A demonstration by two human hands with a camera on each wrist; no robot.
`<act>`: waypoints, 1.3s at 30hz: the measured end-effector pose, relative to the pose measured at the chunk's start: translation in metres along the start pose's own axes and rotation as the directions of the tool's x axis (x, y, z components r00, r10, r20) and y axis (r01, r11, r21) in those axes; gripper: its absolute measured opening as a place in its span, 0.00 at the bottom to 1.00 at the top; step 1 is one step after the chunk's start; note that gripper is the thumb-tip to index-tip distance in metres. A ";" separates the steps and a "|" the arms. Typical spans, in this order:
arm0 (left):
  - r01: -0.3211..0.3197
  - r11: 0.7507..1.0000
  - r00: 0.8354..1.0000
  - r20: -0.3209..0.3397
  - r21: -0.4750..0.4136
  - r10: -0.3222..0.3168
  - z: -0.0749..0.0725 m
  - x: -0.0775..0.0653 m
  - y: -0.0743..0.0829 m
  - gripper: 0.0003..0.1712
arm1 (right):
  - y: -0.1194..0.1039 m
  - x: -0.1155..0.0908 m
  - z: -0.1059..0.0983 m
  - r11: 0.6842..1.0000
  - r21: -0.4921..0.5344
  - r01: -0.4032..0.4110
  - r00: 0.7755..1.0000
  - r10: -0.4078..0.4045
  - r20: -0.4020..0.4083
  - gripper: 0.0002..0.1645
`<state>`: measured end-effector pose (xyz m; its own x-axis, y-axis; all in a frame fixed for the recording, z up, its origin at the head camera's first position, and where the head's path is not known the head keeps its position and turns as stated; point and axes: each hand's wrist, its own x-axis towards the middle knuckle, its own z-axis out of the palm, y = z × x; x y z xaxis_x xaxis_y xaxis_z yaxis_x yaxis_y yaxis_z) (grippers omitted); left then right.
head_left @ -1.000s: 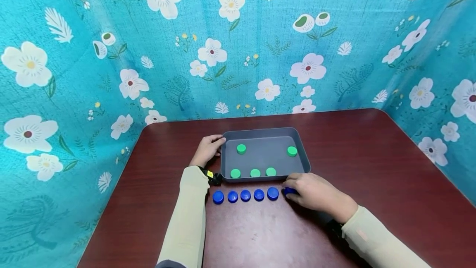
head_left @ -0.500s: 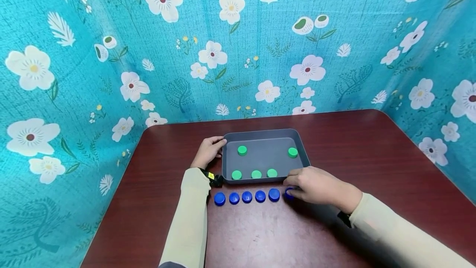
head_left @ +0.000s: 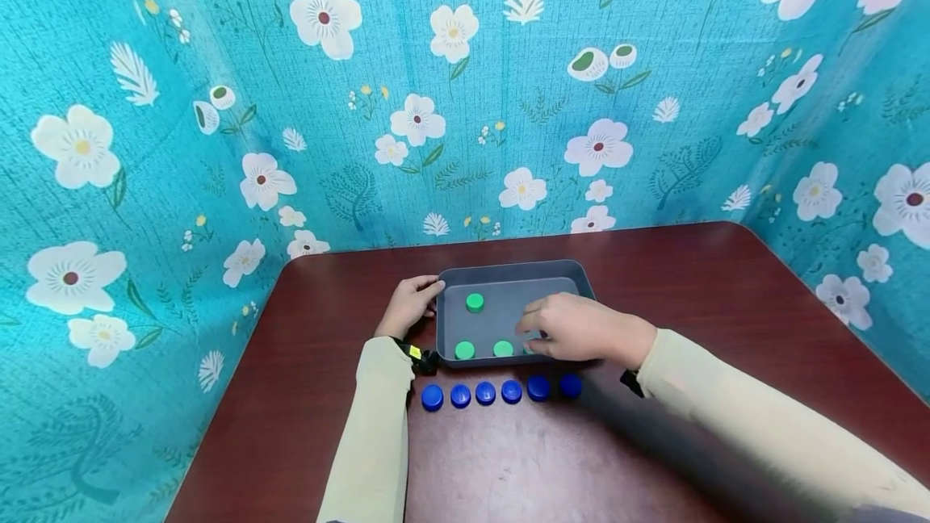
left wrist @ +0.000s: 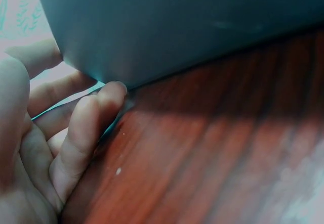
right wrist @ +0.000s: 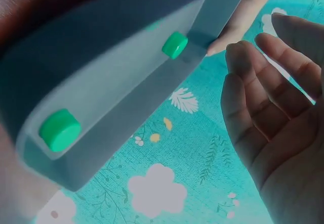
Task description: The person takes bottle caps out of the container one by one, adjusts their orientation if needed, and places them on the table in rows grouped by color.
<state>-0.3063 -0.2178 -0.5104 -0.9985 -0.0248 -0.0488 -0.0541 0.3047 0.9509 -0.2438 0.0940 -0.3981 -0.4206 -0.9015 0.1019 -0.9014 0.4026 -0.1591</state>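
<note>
Six round blue caps [head_left: 485,393], rowed at grey tray's [head_left: 519,293] 6 o'clock; green caps [head_left: 475,303] inside. My right hand [head_left: 574,328], fingers loosely parted, hovers at 4; left hand [head_left: 407,307], fingers relaxed, touches 10.

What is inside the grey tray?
Head view: three green caps clearly, a fourth partly. Right wrist view: another near one end, which the right hand hides from the head camera, along with part of the tray.
</note>
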 end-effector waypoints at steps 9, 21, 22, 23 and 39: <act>0.008 1.000 1.000 -0.004 -0.012 -0.008 -0.002 0.002 -0.001 0.22 | 0.020 0.045 0.000 0.995 0.029 -0.091 0.993 0.088 0.082 0.14; 0.009 1.000 1.000 0.006 -0.013 -0.008 0.000 0.006 -0.005 0.23 | 0.028 0.085 0.004 0.987 -0.040 -0.158 0.966 0.163 0.199 0.17; 0.012 1.000 1.000 0.006 -0.014 -0.012 0.000 0.006 -0.004 0.23 | 0.028 0.088 0.005 0.985 -0.047 -0.164 0.963 0.170 0.206 0.18; 0.015 1.000 1.000 0.003 -0.014 -0.015 0.000 0.005 -0.004 0.23 | 0.028 0.091 0.005 0.984 -0.054 -0.170 0.960 0.177 0.215 0.19; 0.019 1.000 1.000 -0.003 -0.007 -0.019 -0.002 0.006 -0.002 0.22 | 0.039 0.129 0.024 0.967 -0.128 -0.219 0.909 0.250 0.333 0.27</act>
<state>-0.3118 -0.2201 -0.5116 -0.9973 -0.0329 -0.0658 -0.0726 0.2974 0.9520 -0.3310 -0.0102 -0.4145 -0.5736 -0.7719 -0.2742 -0.7930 0.6072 -0.0506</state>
